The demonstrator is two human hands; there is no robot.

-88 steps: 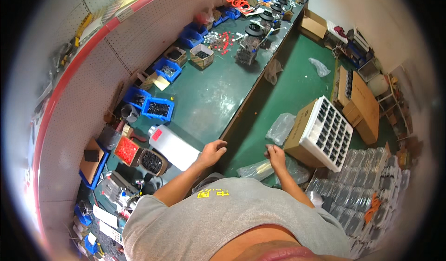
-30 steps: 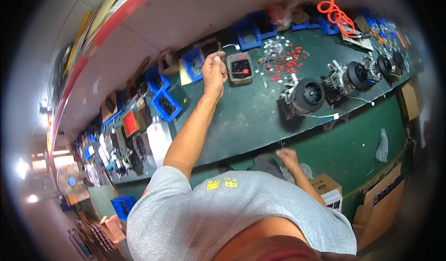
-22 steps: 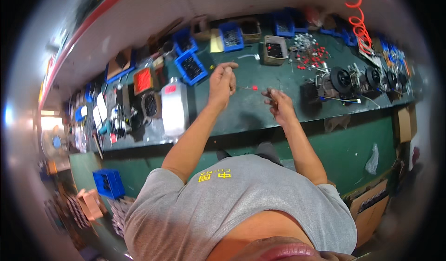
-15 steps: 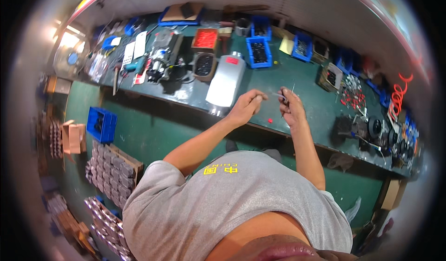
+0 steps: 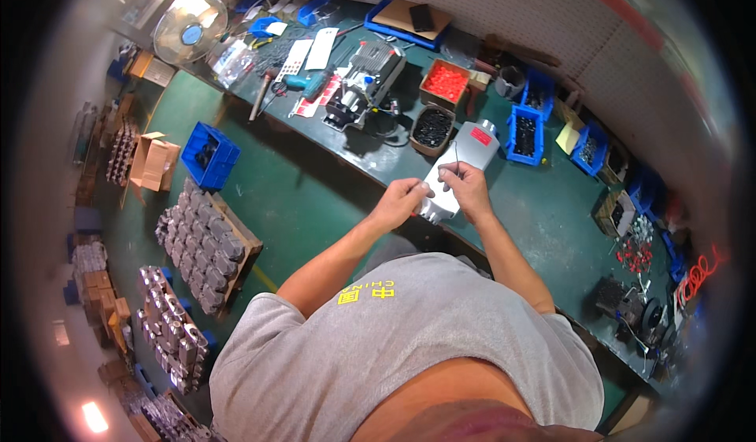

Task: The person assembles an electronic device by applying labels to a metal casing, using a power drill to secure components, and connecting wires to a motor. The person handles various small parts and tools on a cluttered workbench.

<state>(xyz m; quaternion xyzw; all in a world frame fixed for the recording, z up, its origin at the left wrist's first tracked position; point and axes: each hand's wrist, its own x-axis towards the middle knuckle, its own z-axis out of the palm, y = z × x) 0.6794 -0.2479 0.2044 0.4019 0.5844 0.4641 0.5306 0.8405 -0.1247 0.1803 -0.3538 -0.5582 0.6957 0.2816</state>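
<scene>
A silver metal housing (image 5: 470,155) with a red label lies slantwise on the green bench in front of me. My right hand (image 5: 466,188) is over its near half, fingers pinched round a thin dark rod-like piece (image 5: 457,152) that sticks up from them; its exact kind is too small to tell. Beside the housing's near end is my left hand (image 5: 402,200), its fingers pressed together. Whatever sits in that grip, if anything, is hidden. Close to the left of the housing stands a box of small black parts (image 5: 432,128).
A red-filled box (image 5: 445,81) and blue bins (image 5: 524,135) line the bench's back. Left of them are a motor-like assembly (image 5: 358,96), a teal power tool (image 5: 303,83) and a hammer (image 5: 261,96). Grey castings (image 5: 201,241) stand on a floor pallet, near a blue crate (image 5: 210,155).
The view has swung, so the bench things appear shifted right. My right hand has come from the bench right of the housing to above it; the left stays near its lower end.
</scene>
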